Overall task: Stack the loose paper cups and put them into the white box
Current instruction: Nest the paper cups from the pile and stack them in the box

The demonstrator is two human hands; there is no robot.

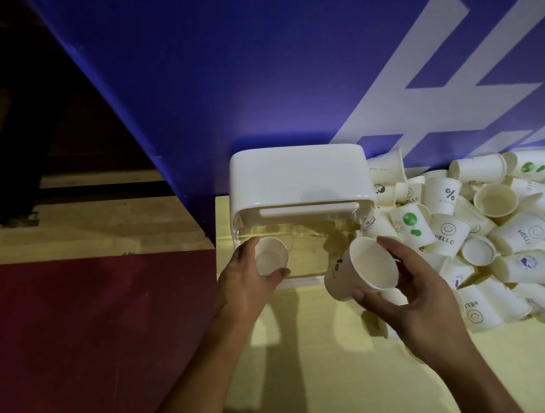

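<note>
On the pale bench (pixel 313 353) by the white box (pixel 298 176), the left grip (pixel 245 283) holds a small cup (pixel 271 255); the right grip (pixel 418 295) clasps a larger cup (pixel 362 269).

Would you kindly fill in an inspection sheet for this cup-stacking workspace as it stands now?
Surface: pale yellow table, dimly lit.
Job's things: white box at the table's far edge; pile of loose cups to its right.
Clutter: nothing seen.
Grippers: left hand grips the left cup before the box; right hand grips the right cup, mouth facing the camera.
Cables: nothing seen.
Surroundings: blue panel with white lettering behind; wood and red floor at left.
</note>
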